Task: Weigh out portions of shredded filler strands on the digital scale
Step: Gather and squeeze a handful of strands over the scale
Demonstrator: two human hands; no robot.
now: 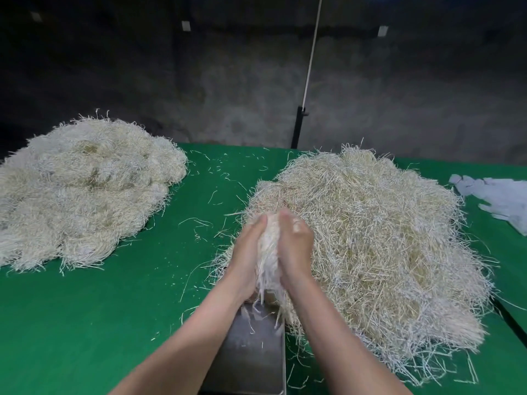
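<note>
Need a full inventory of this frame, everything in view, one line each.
table cover: one, green, under everything
left pile: one, cream-white, table's far left
right pile: one, cream-white, right of centre
loose strands: many, cream-white, scattered between the piles
steel tray: one, grey, near edge, below the hands
pale items: count unclear, bluish white, right edge
post: one, black, behind the table
cord: one, white, above the post
strand bundle: one, white, between both hands
left hand: grips bundle's left side
right hand: grips bundle's right side

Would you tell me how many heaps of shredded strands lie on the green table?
2: a left heap and a right heap beside the metal tray. More may lie outside the view.
</note>
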